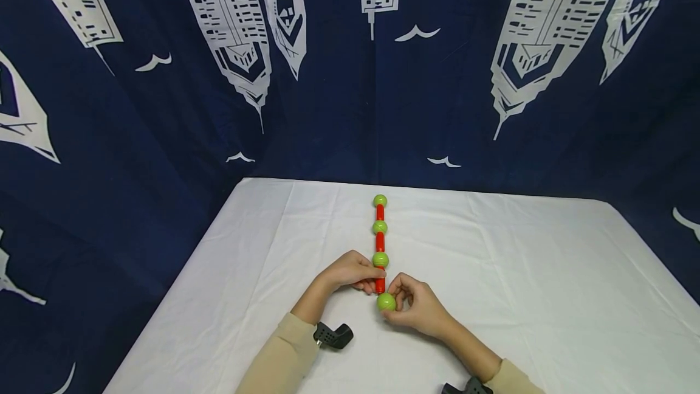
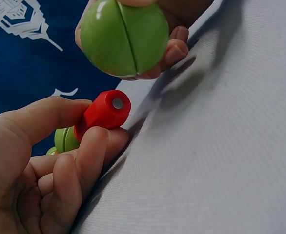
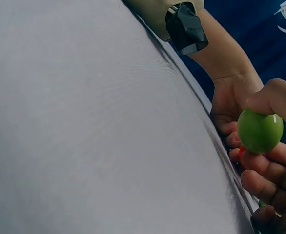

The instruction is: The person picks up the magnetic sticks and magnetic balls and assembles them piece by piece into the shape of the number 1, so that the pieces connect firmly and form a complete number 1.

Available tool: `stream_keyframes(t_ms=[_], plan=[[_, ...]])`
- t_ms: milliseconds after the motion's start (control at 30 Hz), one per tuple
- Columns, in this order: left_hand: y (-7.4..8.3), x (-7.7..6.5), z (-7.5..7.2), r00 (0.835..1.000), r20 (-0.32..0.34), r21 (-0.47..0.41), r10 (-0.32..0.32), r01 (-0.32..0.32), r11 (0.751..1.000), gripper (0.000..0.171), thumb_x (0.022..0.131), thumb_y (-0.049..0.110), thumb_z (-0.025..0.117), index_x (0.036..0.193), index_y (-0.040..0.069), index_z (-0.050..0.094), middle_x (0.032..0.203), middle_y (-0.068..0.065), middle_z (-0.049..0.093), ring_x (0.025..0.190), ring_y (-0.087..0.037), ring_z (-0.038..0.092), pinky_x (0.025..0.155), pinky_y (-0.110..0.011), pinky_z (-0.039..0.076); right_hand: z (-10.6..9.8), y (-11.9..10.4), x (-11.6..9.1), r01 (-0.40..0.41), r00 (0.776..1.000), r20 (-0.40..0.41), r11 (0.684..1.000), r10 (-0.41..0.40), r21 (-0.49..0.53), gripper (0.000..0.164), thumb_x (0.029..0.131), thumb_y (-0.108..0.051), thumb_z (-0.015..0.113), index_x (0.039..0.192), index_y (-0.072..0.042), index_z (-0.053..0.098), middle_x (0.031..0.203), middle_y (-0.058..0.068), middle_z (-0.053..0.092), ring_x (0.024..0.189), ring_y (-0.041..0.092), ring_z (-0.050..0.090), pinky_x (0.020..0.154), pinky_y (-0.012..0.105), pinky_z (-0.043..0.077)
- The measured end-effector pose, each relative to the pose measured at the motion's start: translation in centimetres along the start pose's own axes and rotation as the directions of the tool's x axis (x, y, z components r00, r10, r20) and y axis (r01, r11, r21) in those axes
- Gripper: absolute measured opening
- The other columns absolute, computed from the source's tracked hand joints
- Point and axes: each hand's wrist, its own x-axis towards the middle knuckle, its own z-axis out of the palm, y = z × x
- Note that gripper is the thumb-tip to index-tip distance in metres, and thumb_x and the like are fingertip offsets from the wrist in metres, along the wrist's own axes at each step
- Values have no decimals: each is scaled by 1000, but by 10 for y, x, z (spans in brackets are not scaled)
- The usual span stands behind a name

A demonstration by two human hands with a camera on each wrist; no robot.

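A straight chain of green balls [image 1: 380,227] and red rods [image 1: 380,242] runs from the far side of the table toward me. My left hand [image 1: 352,272] pinches the nearest red rod [image 2: 106,109] between thumb and fingers. A small round silvery magnet [image 2: 117,103] shows in that rod's free end. In my right hand [image 1: 418,306], a separate green ball [image 1: 386,302] is pinched between thumb and fingertips. It sits just short of the rod's end, with a seam round its middle in the left wrist view.
A white cloth [image 1: 525,272] covers the table. Behind it hangs a dark blue curtain [image 1: 339,126] with white building and bird prints. A black wrist camera [image 1: 335,336] is strapped at the left sleeve, and another [image 1: 467,387] at the right.
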Motion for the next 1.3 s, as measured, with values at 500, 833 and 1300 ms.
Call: stream_keyframes(t_ms=[500, 833, 1300], plan=[[2, -1, -1, 1000, 6, 13, -13, 13, 1000, 26, 89, 18, 71, 72, -2, 71, 53, -1, 61, 47, -4, 56, 43, -12, 40, 10, 4, -1, 55, 996, -54, 984, -65, -169, 35, 69, -21, 89, 87, -21, 59, 65, -7, 50, 58, 3, 44, 51, 19, 37], [2, -2, 0, 1000, -6, 6, -20, 20, 1000, 26, 88, 18, 72, 73, -3, 70, 53, -1, 60, 47, -5, 57, 43, -12, 41, 12, 6, -1, 40, 993, -103, 977, -63, -207, 36, 70, -23, 89, 88, -17, 59, 65, -7, 48, 57, 1, 41, 51, 19, 36], [1, 0, 3, 1000, -1, 28, -14, 14, 1000, 29, 88, 21, 72, 70, -1, 70, 53, -1, 61, 47, -5, 57, 44, -12, 41, 11, 7, -5, 24, 991, -124, 978, -50, -207, 36, 70, -22, 90, 88, -16, 59, 66, -7, 48, 58, 1, 41, 50, 20, 36]])
